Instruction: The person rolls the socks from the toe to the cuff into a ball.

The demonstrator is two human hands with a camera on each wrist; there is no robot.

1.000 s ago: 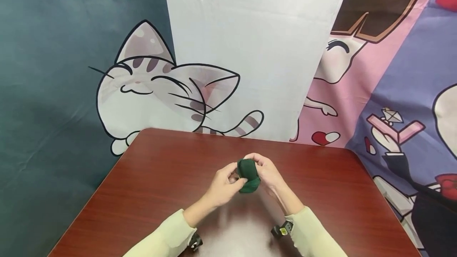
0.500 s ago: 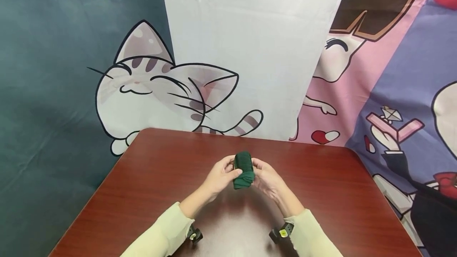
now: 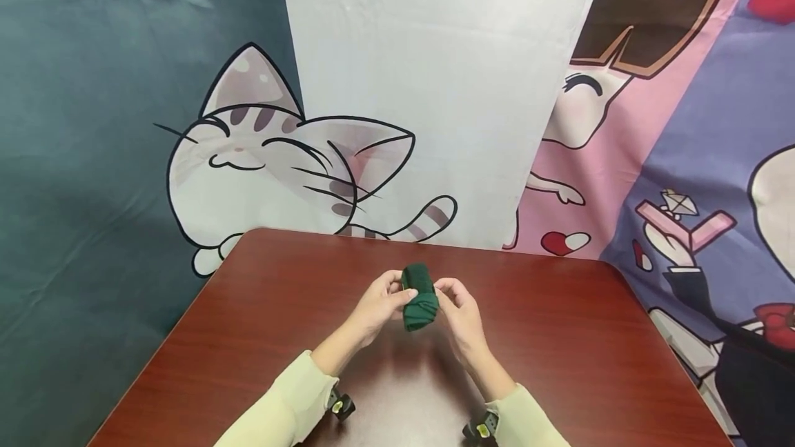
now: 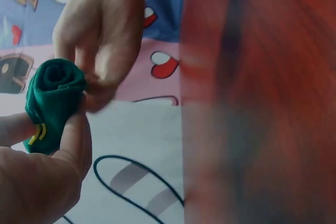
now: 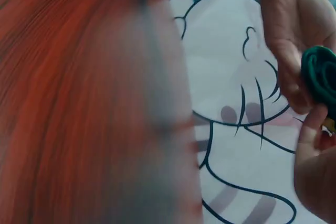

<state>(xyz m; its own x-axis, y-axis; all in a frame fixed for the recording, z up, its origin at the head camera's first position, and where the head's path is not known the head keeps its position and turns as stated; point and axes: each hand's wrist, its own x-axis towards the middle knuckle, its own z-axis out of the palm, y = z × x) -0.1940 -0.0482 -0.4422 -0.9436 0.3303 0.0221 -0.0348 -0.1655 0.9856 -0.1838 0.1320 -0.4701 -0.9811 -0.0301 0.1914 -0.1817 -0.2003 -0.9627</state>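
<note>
A tightly rolled green cloth (image 3: 420,305) is held up above the table between both hands. My left hand (image 3: 376,305) grips it from the left, thumb across its front. The fingers of my right hand (image 3: 462,317) pinch its right edge. In the left wrist view, the spiral end of the rolled cloth (image 4: 55,95) faces the camera, and a small yellow mark (image 4: 38,132) shows on its side near the left fingers. The right wrist view catches only part of the roll (image 5: 321,74), cut off at the right edge.
A reddish-brown wooden table (image 3: 279,330) lies beneath the hands. Behind it hangs a printed backdrop (image 3: 447,88) with a cartoon cat and figures. Small black cameras sit at the left wrist (image 3: 341,407) and the right wrist (image 3: 479,428).
The rolled cloth has shifted slightly left and turned, looking longer and narrower than a second ago. My right hand has moved from behind the cloth to its right edge.
</note>
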